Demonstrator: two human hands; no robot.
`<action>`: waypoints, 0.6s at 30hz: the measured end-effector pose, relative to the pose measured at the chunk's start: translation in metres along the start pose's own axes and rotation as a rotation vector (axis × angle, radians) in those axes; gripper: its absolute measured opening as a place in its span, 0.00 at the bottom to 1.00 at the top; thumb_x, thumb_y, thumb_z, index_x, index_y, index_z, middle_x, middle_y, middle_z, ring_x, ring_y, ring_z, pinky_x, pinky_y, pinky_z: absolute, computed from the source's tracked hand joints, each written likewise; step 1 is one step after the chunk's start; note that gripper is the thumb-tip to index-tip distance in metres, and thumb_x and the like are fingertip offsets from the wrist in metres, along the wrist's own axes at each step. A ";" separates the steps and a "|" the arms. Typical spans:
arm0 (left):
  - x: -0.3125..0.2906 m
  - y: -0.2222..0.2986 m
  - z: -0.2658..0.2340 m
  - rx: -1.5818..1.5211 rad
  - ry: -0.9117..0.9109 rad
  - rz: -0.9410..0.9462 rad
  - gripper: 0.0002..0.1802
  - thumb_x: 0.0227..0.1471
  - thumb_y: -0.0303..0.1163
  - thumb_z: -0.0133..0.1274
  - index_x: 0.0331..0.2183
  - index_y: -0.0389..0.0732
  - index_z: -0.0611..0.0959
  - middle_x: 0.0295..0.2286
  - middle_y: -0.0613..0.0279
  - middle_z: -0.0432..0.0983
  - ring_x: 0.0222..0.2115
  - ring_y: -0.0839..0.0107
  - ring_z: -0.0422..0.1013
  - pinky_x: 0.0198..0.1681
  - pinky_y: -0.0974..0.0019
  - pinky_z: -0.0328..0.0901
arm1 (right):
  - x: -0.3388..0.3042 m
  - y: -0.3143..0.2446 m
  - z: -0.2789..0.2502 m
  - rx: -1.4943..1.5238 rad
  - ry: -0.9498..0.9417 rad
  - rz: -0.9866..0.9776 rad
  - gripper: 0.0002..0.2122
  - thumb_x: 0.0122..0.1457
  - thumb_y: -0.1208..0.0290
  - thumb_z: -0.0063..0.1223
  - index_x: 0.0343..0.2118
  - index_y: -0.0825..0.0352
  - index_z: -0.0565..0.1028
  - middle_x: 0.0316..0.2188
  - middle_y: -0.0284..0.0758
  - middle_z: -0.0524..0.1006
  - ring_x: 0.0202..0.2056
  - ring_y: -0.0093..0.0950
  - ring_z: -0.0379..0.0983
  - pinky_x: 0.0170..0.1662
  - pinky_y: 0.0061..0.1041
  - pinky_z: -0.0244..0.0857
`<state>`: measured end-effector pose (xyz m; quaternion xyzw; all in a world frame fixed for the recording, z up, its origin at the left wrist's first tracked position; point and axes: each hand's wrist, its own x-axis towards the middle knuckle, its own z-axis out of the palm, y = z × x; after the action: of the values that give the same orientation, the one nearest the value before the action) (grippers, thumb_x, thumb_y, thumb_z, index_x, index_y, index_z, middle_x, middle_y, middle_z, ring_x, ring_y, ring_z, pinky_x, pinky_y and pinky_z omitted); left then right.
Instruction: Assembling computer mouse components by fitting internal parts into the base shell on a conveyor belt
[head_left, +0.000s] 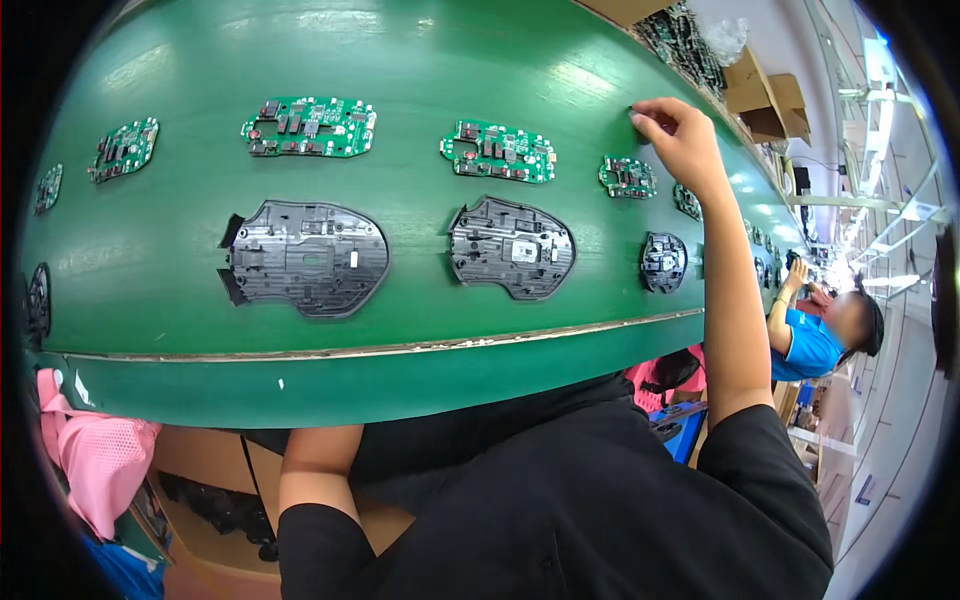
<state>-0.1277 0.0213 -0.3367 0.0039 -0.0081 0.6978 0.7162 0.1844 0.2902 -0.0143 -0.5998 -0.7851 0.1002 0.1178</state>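
My right hand [684, 138] reaches over the far right of the green table, its thumb and forefinger pinched on a small dark part [633, 112] too small to name. Just below these fingertips lies a green circuit board [628, 178]. Another circuit board [500, 152] sits to its left, above a black mouse-shaped plastic shell [513, 248]. Further left, a board [312, 127] lies above a second black shell [308, 258]. A smaller-looking shell [663, 262] rests left of my right forearm. My left forearm goes beneath the table edge, which hides the hand.
More boards [124, 150] continue along the green table [420, 60] on both sides. Cardboard boxes [765, 95] and a heap of dark parts [682, 45] stand beyond its far edge. A co-worker in a blue shirt [808, 343] is at the right. A pink mesh item [95, 455] hangs lower left.
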 end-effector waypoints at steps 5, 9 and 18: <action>0.031 -0.010 -0.020 -0.577 -0.011 0.119 0.40 0.66 0.68 0.25 0.70 0.58 0.58 0.70 0.59 0.53 0.70 0.53 0.50 0.73 0.38 0.43 | 0.001 0.019 -0.004 -0.058 0.057 -0.146 0.09 0.59 0.75 0.63 0.42 0.71 0.84 0.30 0.33 0.84 0.30 0.22 0.77 0.38 0.20 0.71; 0.011 0.026 -0.033 -0.210 0.022 0.198 0.40 0.66 0.68 0.28 0.71 0.58 0.56 0.70 0.60 0.52 0.69 0.55 0.54 0.72 0.39 0.46 | -0.023 -0.049 -0.008 0.251 0.075 -0.192 0.08 0.60 0.78 0.62 0.42 0.71 0.84 0.35 0.34 0.84 0.34 0.21 0.76 0.39 0.18 0.71; 0.035 0.002 0.227 0.419 0.633 0.092 0.36 0.69 0.60 0.31 0.70 0.54 0.57 0.69 0.58 0.56 0.68 0.58 0.55 0.72 0.41 0.49 | -0.077 -0.233 0.059 0.447 -0.206 -0.821 0.12 0.46 0.89 0.64 0.35 0.73 0.81 0.32 0.36 0.82 0.28 0.27 0.73 0.34 0.21 0.68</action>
<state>-0.1306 0.0521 -0.1096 -0.0658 0.3564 0.6825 0.6347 -0.0280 0.1546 -0.0062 -0.1869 -0.9239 0.2708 0.1954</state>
